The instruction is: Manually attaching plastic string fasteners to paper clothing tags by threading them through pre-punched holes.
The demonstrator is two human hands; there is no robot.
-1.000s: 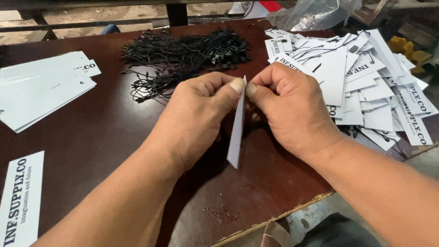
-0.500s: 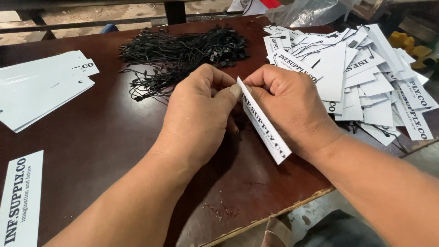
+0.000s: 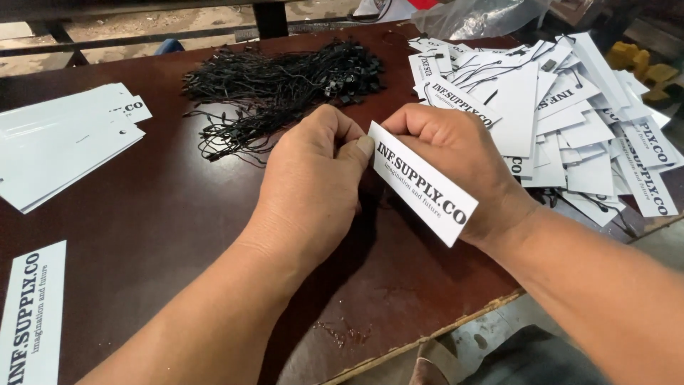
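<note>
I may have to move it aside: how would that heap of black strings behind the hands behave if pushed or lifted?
The heap of black strings looks floppy and tangled, so it would probably drag as one clump. Loose loops trail from its near edge, so some may stay behind. It looks light, and should slide easily on the smooth brown table.

A small packing or garment-finishing workshop. A worn dark wooden worktable [image 3: 178, 235] with a chipped front edge bears a tangle of black tag strings [image 3: 278, 85] at its far side, a heap of strung white hang tags [image 3: 570, 121] at its right end, and stacked unstrung tags [image 3: 64, 142] at its left.
</note>
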